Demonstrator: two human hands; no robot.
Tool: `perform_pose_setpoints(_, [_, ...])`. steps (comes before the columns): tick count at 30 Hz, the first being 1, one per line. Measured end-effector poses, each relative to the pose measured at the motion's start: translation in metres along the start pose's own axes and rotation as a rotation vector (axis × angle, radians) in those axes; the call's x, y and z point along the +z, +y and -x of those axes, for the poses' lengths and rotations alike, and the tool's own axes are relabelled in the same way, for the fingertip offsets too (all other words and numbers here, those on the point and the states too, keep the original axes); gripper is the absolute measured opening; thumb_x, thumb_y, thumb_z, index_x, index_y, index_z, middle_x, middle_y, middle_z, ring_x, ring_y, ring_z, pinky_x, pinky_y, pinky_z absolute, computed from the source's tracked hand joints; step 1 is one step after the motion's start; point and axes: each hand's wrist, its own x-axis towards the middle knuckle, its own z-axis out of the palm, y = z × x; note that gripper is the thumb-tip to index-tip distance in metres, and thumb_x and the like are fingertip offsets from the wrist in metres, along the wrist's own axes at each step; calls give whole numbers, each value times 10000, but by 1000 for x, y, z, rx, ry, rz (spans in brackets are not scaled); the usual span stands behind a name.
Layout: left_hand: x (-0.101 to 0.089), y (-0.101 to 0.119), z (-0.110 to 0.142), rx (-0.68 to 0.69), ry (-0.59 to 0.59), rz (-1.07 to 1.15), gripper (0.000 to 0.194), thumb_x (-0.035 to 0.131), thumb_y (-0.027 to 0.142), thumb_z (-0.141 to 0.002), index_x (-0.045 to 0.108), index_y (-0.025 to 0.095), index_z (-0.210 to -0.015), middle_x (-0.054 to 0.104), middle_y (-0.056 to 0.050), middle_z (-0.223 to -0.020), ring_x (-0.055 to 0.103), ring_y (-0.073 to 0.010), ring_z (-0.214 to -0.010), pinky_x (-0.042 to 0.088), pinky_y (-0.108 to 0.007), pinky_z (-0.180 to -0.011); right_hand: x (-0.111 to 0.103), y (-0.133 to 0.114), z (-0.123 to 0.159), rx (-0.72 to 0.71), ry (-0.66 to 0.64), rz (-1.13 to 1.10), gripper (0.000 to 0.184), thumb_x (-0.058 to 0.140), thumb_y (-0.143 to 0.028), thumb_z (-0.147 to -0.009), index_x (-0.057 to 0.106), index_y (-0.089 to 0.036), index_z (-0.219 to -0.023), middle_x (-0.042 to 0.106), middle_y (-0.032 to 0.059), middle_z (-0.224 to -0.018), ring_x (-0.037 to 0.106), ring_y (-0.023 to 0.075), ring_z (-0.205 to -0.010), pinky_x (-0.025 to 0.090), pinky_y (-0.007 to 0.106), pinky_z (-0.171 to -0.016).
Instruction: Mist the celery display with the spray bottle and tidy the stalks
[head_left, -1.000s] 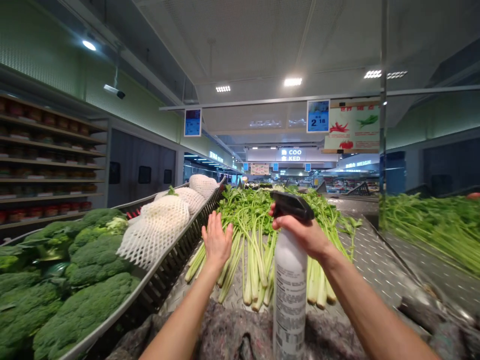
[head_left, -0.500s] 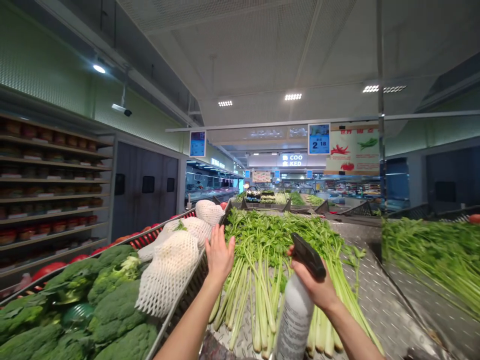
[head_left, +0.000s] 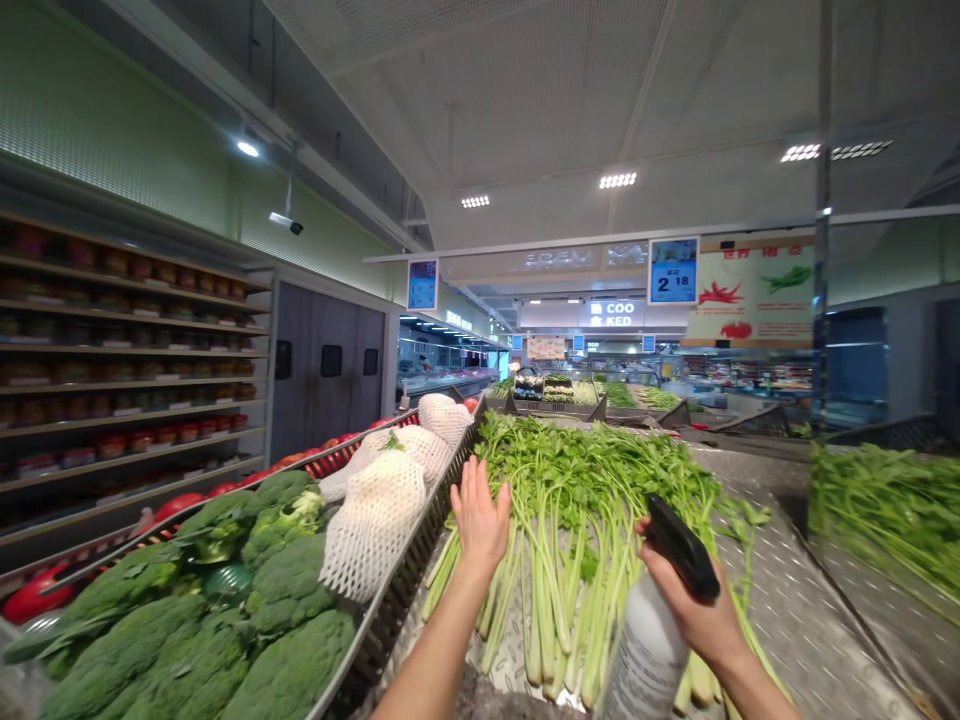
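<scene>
Bunches of celery [head_left: 559,570] lie fanned out on a metal tread-plate shelf, leaves toward the back and stalk ends toward me. My left hand [head_left: 480,520] is held flat at the left side of the celery, fingers stretched and holding nothing; whether it touches the leaves I cannot tell. In my right hand [head_left: 694,600] is a spray bottle [head_left: 646,650] with a whitish body and a black trigger head, upright with a slight tilt above the stalks. My fingers wrap round its neck, partly hidden behind the head.
Left of the celery, a black crate [head_left: 390,610] holds broccoli [head_left: 292,590] and several pieces in white foam netting [head_left: 375,520]. Red produce [head_left: 180,505] lies beyond it. A mirrored panel [head_left: 885,520] borders the right side. Price signs [head_left: 673,272] hang above.
The view has turned a little to the left, so the shelf and crate appear farther right. My right hand with the spray bottle sits slightly lower and farther right; my left hand stays flat.
</scene>
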Motion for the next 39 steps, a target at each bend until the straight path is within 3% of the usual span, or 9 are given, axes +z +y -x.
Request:
perform_pose_setpoints(12, [10,5,1,39,26,32,506,265,379,-817,330,106,-1238,298,-144,-1334,228,-225,-1245,172,-482,-993,-42,-6,-10,-47,101,133,272,570,-267,-648,588,-163,-899,638,71,-886,595,228,-824,469,334,-735])
perform_pose_setpoints(18, [16,11,-1,79,42,46,501,279,380,-811,340,117,-1233,318,-148,-1323,252,-231,-1235,184,-488,-984,-63,-1,-9,-44,71,234,245,548,-242,-651,571,-165,-882,635,57,-812,601,228,-784,469,336,-718])
perform_pose_setpoints(30, [13,8,-4,82,67,54,503,281,379,-810,325,133,-1246,334,-151,-1314,256,-236,-1232,190,-485,-979,-78,5,-2,-2,234,297,203,532,-255,-661,571,-164,-838,634,65,-863,593,223,-805,464,341,-723])
perform_pose_setpoints(39, [13,8,0,77,50,62,503,270,380,-814,319,128,-1247,316,-143,-1325,252,-234,-1234,189,-484,-982,-84,3,16,-37,269,315,277,560,-282,-666,568,-167,-917,630,72,-889,588,227,-827,464,317,-724])
